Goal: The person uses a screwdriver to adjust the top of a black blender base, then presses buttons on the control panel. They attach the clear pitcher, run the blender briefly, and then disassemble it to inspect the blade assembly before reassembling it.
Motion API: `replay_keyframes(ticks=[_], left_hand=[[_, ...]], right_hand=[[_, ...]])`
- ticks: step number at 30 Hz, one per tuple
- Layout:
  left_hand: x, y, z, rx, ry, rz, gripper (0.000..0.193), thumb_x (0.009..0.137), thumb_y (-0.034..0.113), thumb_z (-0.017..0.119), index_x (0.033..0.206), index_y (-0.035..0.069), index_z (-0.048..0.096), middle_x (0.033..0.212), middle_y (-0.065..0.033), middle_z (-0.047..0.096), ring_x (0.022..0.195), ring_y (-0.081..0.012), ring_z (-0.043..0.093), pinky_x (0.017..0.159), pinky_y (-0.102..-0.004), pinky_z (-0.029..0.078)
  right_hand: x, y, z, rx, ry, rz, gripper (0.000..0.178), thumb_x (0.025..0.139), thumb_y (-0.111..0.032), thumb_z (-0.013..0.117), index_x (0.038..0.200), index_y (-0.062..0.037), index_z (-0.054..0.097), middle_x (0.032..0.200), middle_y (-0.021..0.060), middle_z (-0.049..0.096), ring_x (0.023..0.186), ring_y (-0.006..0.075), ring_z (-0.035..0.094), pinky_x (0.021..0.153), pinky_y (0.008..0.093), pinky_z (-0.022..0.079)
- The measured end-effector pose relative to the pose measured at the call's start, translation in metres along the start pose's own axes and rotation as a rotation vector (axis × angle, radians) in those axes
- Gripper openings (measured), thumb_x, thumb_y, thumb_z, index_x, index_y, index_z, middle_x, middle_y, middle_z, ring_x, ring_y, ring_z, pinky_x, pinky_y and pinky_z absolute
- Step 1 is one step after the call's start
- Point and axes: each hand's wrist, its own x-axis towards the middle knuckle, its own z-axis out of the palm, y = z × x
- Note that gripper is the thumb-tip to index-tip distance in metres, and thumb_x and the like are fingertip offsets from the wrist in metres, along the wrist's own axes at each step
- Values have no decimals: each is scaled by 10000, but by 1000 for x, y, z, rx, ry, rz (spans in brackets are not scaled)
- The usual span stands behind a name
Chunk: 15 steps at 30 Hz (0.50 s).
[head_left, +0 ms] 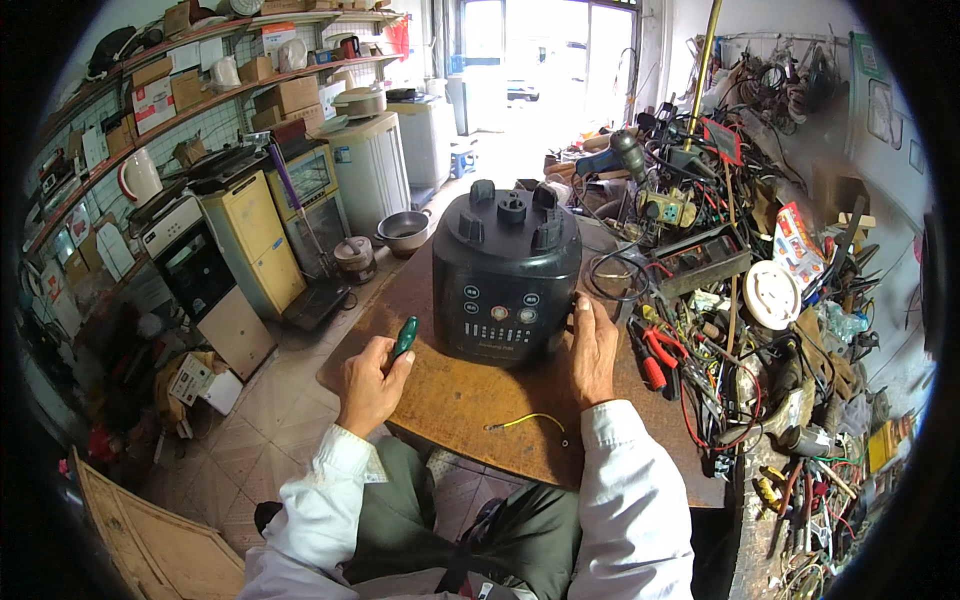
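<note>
A black blender motor base [507, 275] stands upright on the brown worktable, its button panel facing me and its drive coupling [511, 207] on top among raised posts. My left hand [372, 385] is closed around a green-handled screwdriver [405, 337], left of the base and apart from it. Only the green handle shows; the rest is hidden by my fingers. My right hand [594, 350] grips the base at its lower right side, thumb toward me and fingertips partly hidden. A short yellow wire [538, 416] with end terminals lies on the table between my forearms.
Red-handled pliers [662, 350] lie right of my right hand, beside a heap of tools, cables and parts [700, 260]. A black cord [618, 275] loops behind the base. The table's left edge [335, 370] borders a tiled floor with a pot [403, 232] and old appliances.
</note>
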Motion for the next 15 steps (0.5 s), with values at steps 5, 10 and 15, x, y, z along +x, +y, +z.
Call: replay_keyframes(ticks=[5, 10, 15], left_hand=[[1, 4, -2, -6, 10, 21, 264, 915, 245, 757, 958, 11, 643, 608, -112, 563, 512, -268, 568, 518, -396, 427], [0, 3, 0, 31, 0, 45, 256, 901, 247, 767, 977, 30, 654, 613, -106, 584, 528, -283, 599, 517, -414, 443], [-1, 3, -1, 25, 18, 64, 239, 876, 224, 786, 965, 47, 652, 622, -89, 607, 536, -287, 608, 513, -410, 450]], right_hand=[[-1, -1, 1, 59, 0, -14, 438, 1081, -301, 494, 1270, 70, 630, 1019, 86, 655, 928, 162, 586, 853, 304, 480], [-1, -3, 0, 21, -1, 5, 443, 1088, -315, 489, 1282, 61, 623, 994, 60, 640, 905, 135, 567, 820, 288, 478], [-3, 1, -1, -26, -13, 23, 517, 1106, -392, 423, 1304, 37, 634, 1180, 101, 697, 1034, 176, 617, 929, 334, 485]])
